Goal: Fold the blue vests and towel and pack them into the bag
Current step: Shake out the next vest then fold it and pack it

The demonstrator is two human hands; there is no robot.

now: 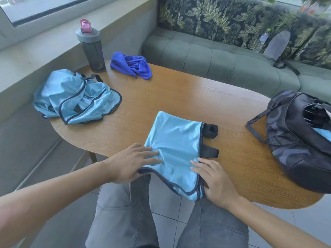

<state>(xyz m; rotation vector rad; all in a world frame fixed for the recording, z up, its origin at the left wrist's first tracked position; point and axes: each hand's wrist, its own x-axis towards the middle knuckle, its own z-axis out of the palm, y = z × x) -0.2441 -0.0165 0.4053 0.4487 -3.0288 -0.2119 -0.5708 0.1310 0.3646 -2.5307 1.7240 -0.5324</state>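
far left of the wooden table (179, 97): heap of unfolded light blue vests (75, 99) with dark trim, crumpled, part hanging over the table's left edge. just behind the heap, upright grey water bottle (92, 49) with a pink flip cap, standing at the table's back edge. to its right, near but not touching, the royal blue towel (131, 65), bunched, not folded.

centre, near edge of table: one folded vest (176, 153), light blue, dark piping along its near and right edges, two black straps sticking out on its right side. its near corner overhangs the table edge above the person's lap.

left hand (131, 162): open, palm down, fingers spread flat on the left part of the folded vest, pressing; thumb at the near hem. not gripping.

right hand (214, 179): open, fingers extended, laid against the vest's right near corner by the dark trim; whether the thumb pinches the fabric cannot be told.

right end of table: dark patterned bag (300, 140), lying on its side, zip open, a strap trailing leftwards on the tabletop. a patch of light blue fabric shows inside the opening. bag and folded vest are well apart.

beyond the table: green bench (215, 58) with a grey backpack (276, 45) leaning against leaf-print backrest.
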